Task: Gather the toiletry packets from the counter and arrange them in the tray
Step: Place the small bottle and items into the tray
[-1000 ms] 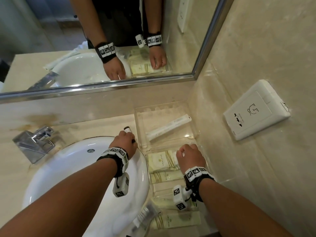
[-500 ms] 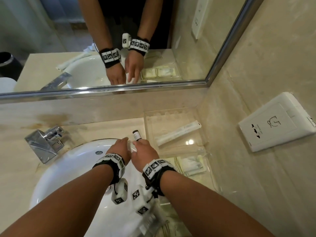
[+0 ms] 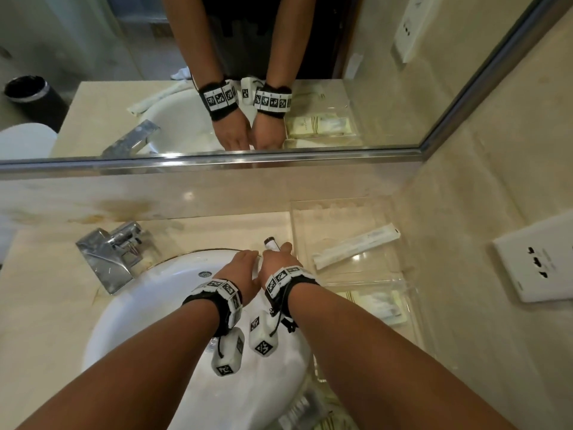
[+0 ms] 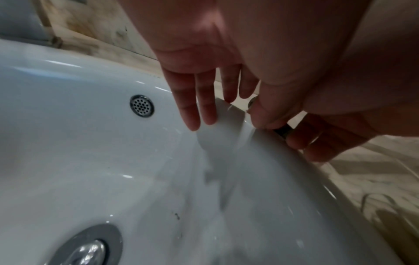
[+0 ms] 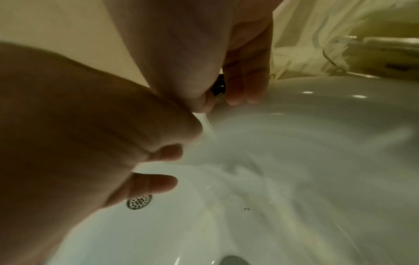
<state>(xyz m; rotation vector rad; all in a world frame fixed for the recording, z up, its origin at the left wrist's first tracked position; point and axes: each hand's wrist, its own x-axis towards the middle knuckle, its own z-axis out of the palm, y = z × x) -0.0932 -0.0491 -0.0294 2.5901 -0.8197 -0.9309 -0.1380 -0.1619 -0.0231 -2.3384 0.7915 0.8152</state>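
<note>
At the far right rim of the white sink [image 3: 148,305] both hands meet on a small white tube with a dark cap [image 3: 269,243]. My right hand [image 3: 277,259] pinches the tube [image 5: 218,87] near its cap between thumb and fingers. My left hand [image 3: 245,262] keeps its fingers [image 4: 192,107] straight over the basin, with only its thumb on the tube [image 4: 244,129]. To the right a clear tray [image 3: 341,202] holds one long white packet [image 3: 356,249]. Cream packets [image 3: 381,305] lie in the clear section nearer me.
A chrome faucet [image 3: 108,256] stands at the sink's back left. The mirror [image 3: 93,72] runs along the back wall. A white wall socket [image 3: 536,262] sits on the right wall beside the tray. More packets [image 3: 310,414] lie at the counter's front edge.
My right hand left the cream packets, crossed left to the sink rim and took hold of the tube. My left hand's fingers have straightened.
</note>
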